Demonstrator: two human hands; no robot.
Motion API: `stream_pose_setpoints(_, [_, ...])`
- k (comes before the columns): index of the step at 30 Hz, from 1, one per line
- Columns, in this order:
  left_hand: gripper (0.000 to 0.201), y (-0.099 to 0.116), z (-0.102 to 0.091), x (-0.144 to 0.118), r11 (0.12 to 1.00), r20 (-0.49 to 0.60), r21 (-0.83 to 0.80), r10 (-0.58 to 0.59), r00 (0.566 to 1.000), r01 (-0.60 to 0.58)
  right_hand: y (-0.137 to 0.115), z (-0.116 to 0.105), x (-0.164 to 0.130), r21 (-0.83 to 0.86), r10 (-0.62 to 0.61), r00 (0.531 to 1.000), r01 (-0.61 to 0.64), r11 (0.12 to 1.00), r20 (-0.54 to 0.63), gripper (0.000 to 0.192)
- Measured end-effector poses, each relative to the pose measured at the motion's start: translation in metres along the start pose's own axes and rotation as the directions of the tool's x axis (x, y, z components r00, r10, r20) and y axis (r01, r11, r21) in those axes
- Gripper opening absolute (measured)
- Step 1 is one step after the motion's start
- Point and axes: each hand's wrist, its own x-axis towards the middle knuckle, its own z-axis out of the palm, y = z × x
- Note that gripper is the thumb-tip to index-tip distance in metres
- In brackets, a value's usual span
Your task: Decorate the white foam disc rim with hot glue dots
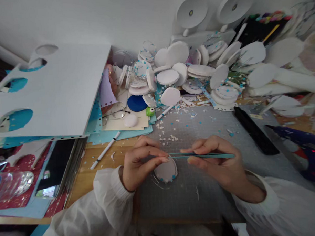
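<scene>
My left hand [142, 163] is closed in a pinch at the upper edge of a small white disc [166, 171]. Blue bits dot the disc's lower rim, and thin pale wire curves loosely around its lower left side. In my right hand [221, 160] is a pair of teal tweezers [207, 155], gripped between thumb and fingers and pointing left. The tweezer tips reach the disc's top edge, close beside my left fingertips. Whether the tips hold anything is too small to tell. Below both hands lies a grey cutting mat [181, 199].
Piled white discs [169, 77] fill the back. Small star-shaped bits [168, 134] are scattered on the mat. A black bar [256, 130] and a dark blue glue gun [300, 144] lie right. A white board with holes [68, 83], a pen [105, 150] and a plastic bottle [17, 185] are left.
</scene>
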Motion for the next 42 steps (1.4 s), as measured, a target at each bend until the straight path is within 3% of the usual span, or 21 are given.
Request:
stream_pose_setpoints(8, [0.005, 0.001, 0.000, 0.002, 0.998, 0.028, 0.041, 0.052, 0.998, -0.053, 0.000, -0.002, 0.000, 0.005, 0.006, 0.999, -0.006, 1.000, 0.034, 0.020])
stream_pose_setpoints(14, [0.004, 0.004, 0.000, 0.002, 0.999, 0.046, 0.022, 0.036, 0.998, -0.038, 0.009, -0.003, 0.005, 0.251, 0.205, 0.977, -0.213, 0.944, 0.058, 0.016])
stream_pose_setpoints(19, [0.003, 0.003, -0.001, 0.003, 1.000, 0.022, 0.005, 0.017, 1.000, -0.017, 0.009, -0.005, 0.014, 0.376, 0.249, 0.968, -0.219, 0.900, -0.033, 0.016])
stream_pose_setpoints(20, [0.001, 0.004, -0.001, 0.003, 1.000, 0.002, 0.002, 0.013, 1.000, -0.013, 0.009, -0.006, 0.014, 0.370, 0.235, 0.970, -0.198, 0.908, -0.057, 0.016])
stream_pose_setpoints(23, [0.024, 0.013, -0.005, 0.001, 1.000, -0.086, 0.005, -0.022, 0.996, 0.022, 0.008, -0.010, 0.011, 0.278, 0.139, 0.984, -0.102, 0.955, -0.116, 0.014])
stream_pose_setpoints(26, [0.037, 0.032, -0.010, -0.004, 0.998, -0.146, 0.040, -0.033, 0.989, 0.039, 0.002, -0.012, -0.001, 0.080, -0.046, 0.984, 0.060, 0.995, -0.173, 0.016])
stream_pose_setpoints(28, [0.038, 0.050, -0.011, -0.010, 0.997, -0.113, 0.058, -0.051, 0.992, 0.058, -0.008, -0.011, -0.013, -0.100, -0.219, 0.956, 0.203, 0.974, -0.195, 0.021])
stream_pose_setpoints(31, [0.037, 0.076, -0.002, -0.021, 0.987, 0.002, 0.029, -0.160, 0.987, 0.160, -0.024, -0.008, -0.030, -0.343, -0.440, 0.893, 0.385, 0.857, -0.098, 0.026])
stream_pose_setpoints(35, [0.031, 0.097, 0.029, -0.040, 0.948, 0.106, 0.011, -0.319, 0.942, 0.319, -0.040, -0.002, -0.049, -0.492, -0.616, 0.755, 0.633, 0.597, 0.223, 0.020])
stream_pose_setpoints(36, [0.036, 0.099, 0.037, -0.045, 0.949, 0.096, 0.005, -0.316, 0.944, 0.317, -0.042, 0.000, -0.053, -0.504, -0.634, 0.715, 0.680, 0.533, 0.294, 0.018])
stream_pose_setpoints(38, [0.040, 0.101, 0.049, -0.053, 0.942, -0.037, 0.000, -0.335, 0.941, 0.335, -0.044, 0.001, -0.060, -0.515, -0.653, 0.663, 0.729, 0.451, 0.366, 0.015])
stream_pose_setpoints(42, [0.036, 0.103, 0.059, -0.065, 0.902, -0.137, -0.058, -0.431, 0.892, 0.428, -0.046, 0.002, -0.074, -0.532, -0.647, 0.651, 0.738, 0.415, 0.398, 0.014])
